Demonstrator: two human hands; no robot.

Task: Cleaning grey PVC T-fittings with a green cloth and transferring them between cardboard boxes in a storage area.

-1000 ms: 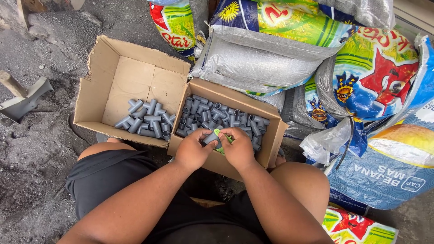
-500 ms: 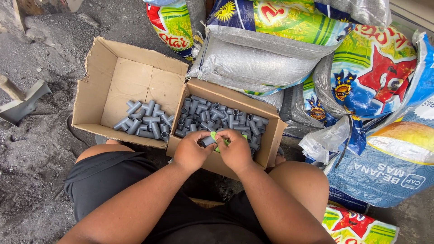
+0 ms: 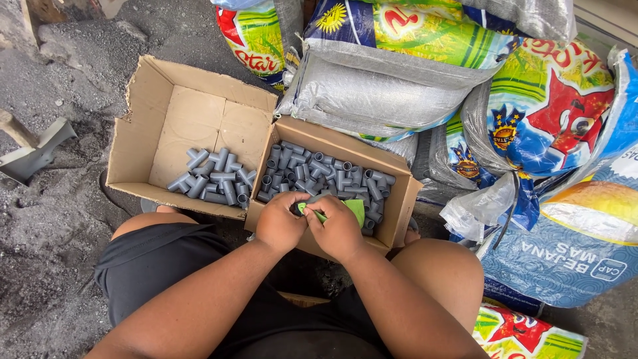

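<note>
On gritty grey ground, left hand [image 3: 280, 225] and right hand [image 3: 340, 229] pinch a grey plastic fitting [image 3: 307, 201] and green sheet [image 3: 353, 209].

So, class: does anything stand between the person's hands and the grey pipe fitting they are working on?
Nothing visible does. The left hand and right hand already grip the grey fitting, together with a green sheet, over the right cardboard box.

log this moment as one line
left hand: holds grey pipe fitting | right hand: holds green cloth | over right cardboard box
</note>
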